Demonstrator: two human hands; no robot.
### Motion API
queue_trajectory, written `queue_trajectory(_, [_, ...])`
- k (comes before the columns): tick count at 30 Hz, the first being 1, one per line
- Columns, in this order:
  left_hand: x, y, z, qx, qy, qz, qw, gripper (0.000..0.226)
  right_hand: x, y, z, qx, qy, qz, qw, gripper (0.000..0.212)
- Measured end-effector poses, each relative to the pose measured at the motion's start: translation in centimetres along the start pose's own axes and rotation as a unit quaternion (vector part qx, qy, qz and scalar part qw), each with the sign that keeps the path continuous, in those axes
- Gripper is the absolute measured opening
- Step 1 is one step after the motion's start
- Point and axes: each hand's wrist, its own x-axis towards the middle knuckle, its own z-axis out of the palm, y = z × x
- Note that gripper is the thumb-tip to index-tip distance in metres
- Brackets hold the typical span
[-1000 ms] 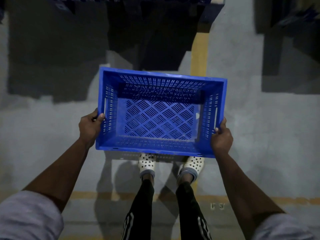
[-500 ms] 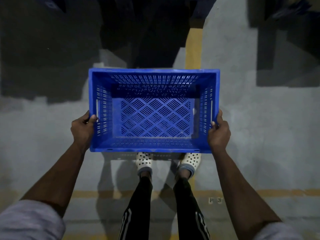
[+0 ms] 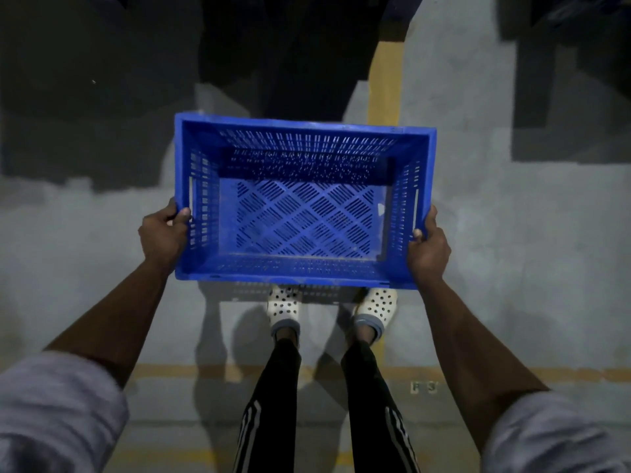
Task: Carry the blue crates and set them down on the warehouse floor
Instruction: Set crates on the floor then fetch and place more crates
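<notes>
An empty blue crate (image 3: pixel 302 213) with slotted walls and a lattice bottom hangs level in front of me, above the grey warehouse floor (image 3: pixel 512 250). My left hand (image 3: pixel 164 235) grips its left short side near the handle slot, thumb over the rim. On the opposite short side my right hand (image 3: pixel 428 250) holds the rim the same way. My two feet in white spotted shoes show just below the crate's near edge.
A yellow floor line (image 3: pixel 384 83) runs away from me beyond the crate, and a fainter one (image 3: pixel 478 373) crosses under my legs with small painted characters beside it. Dark shadows and dim, unclear shapes fill the top of the view.
The crate has turned from a slight tilt to square with me and now sits a little lower in the view. Both hands keep their grip.
</notes>
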Motion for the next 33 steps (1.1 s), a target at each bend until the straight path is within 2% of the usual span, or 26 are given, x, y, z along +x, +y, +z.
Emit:
queue_trajectory(6, [-2.3,2.0,-0.5,0.079,0.006,-0.046,0.996,0.062,-0.1,-0.8,-3.1,-0.114,-0.098,0.009,0.989,0.065])
queue_trajectory(9, [-3.8,2.6,-0.7,0.128,0.009,-0.077,0.989,0.057,-0.6,-0.8,-3.3,-0.128,-0.099,0.035,0.986,0.064])
queue_trajectory(12, [-2.8,3.0,-1.1,0.178,-0.003,-0.062,0.982,0.056,-0.6,-1.4,-3.2,-0.129,-0.091,0.05,0.986,0.06])
queue_trajectory(17, [-1.2,0.9,-2.3,0.147,-0.02,-0.076,0.986,0.087,-0.8,-1.9,-3.3,-0.121,-0.083,0.063,0.987,0.059])
queue_trajectory(23, [-3.5,1.6,-0.8,0.134,0.009,-0.032,0.99,0.058,-1.8,-1.1,-1.9,-0.133,-0.026,0.053,0.989,0.061])
queue_trajectory(26, [-3.2,1.5,-0.8,0.158,-0.003,-0.022,0.987,0.06,-2.1,-1.1,-1.5,-0.142,-0.012,0.054,0.988,0.061])
queue_trajectory(29, [-2.3,1.0,-1.4,0.174,-0.024,-0.013,0.984,0.077,-1.2,-1.3,-2.0,-0.114,-0.038,0.044,0.992,0.061])
queue_trajectory(33, [-3.4,-1.1,0.0,0.193,-0.026,0.0,0.981,0.058,-0.6,-0.2,-1.8,-0.12,-0.048,0.018,0.991,0.065])
